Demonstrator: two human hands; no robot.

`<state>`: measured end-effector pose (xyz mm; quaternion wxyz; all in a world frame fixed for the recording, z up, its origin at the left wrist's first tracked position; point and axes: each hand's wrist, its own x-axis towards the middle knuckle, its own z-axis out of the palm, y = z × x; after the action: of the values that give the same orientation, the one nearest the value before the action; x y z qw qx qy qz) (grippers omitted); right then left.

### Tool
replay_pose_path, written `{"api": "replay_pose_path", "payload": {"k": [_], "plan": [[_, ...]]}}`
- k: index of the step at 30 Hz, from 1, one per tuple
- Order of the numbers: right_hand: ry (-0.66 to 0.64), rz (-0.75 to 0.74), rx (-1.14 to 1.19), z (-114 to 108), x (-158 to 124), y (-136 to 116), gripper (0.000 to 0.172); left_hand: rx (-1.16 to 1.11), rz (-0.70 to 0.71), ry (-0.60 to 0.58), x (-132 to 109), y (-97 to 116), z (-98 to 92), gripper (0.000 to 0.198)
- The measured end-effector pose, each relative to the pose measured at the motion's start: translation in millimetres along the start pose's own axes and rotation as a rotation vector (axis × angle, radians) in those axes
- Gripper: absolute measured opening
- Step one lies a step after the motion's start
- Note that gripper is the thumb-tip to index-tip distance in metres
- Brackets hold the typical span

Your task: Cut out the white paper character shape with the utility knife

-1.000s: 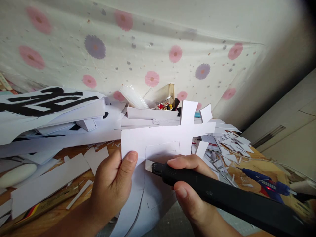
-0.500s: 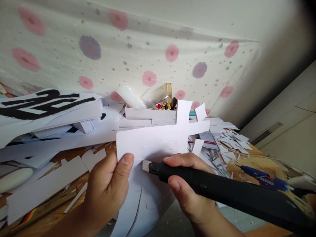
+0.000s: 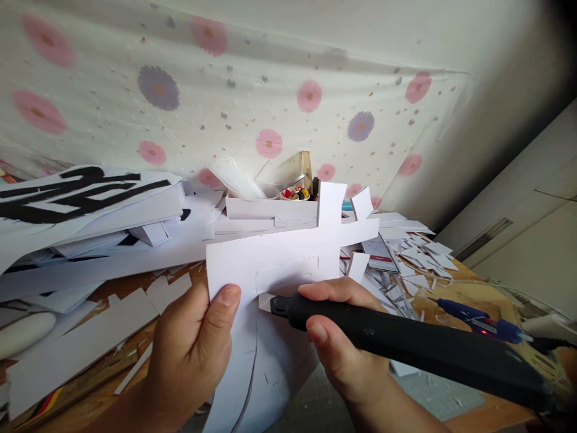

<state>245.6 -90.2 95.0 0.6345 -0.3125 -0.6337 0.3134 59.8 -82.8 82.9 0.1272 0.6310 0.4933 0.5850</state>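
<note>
A white foam board cutout point(image 3: 288, 246) with projecting arms at its upper right is held up in front of me. My left hand point(image 3: 198, 337) grips its left edge, thumb on the front face and fingers behind. In my right hand point(image 3: 345, 331) is a thick black cutting tool point(image 3: 406, 343) with a short flat blade, pinched between thumb and fingers. The blade tip touches the board near a thin drawn or cut outline. Below it, a long curved slit runs down the board. The fingers behind the board are hidden.
A blue glue gun point(image 3: 478, 319) with a red light lies at the right, by many white offcuts point(image 3: 424, 258) and a phone point(image 3: 378, 252). White boards with black lettering point(image 3: 76, 192) pile up at the left. A white box point(image 3: 270, 208) holds clear glue sticks point(image 3: 237, 177).
The blade tip has stayed close to the same place on the board, with only a slight shift. The whole view has drifted a little, so most things appear slightly further left.
</note>
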Motion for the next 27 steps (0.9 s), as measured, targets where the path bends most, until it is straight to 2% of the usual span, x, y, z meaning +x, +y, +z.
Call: {"api": "replay_pose_path", "payload": {"k": [3, 6, 11, 14, 17, 21, 27], "plan": [[0.022, 0.007, 0.0, 2, 0, 1, 0.024, 0.0, 0.006, -0.002, -1, 4, 1.3, 0.026], [0.104, 0.031, 0.001, 5, -2, 1, 0.019, -0.017, -0.013, 0.012, -2, 5, 2.3, 0.03], [0.19, 0.07, -0.061, 9, -4, -1, 0.019, -0.008, 0.111, 0.009, 0, -1, 0.4, 0.021], [0.206, 0.077, -0.131, 8, -4, -2, 0.024, 0.011, 0.129, 0.01, 2, -3, -1.0, 0.019], [0.202, 0.082, -0.18, 6, -3, -2, 0.03, -0.019, 0.019, 0.018, 0, 3, 1.1, 0.023], [0.195, 0.064, -0.179, 4, -2, 0, 0.03, -0.057, -0.182, 0.105, -5, 19, 6.3, 0.028], [0.177, -0.001, -0.194, -3, 2, 6, 0.028, -0.045, -0.211, 0.104, -9, 25, 9.0, 0.025]]}}
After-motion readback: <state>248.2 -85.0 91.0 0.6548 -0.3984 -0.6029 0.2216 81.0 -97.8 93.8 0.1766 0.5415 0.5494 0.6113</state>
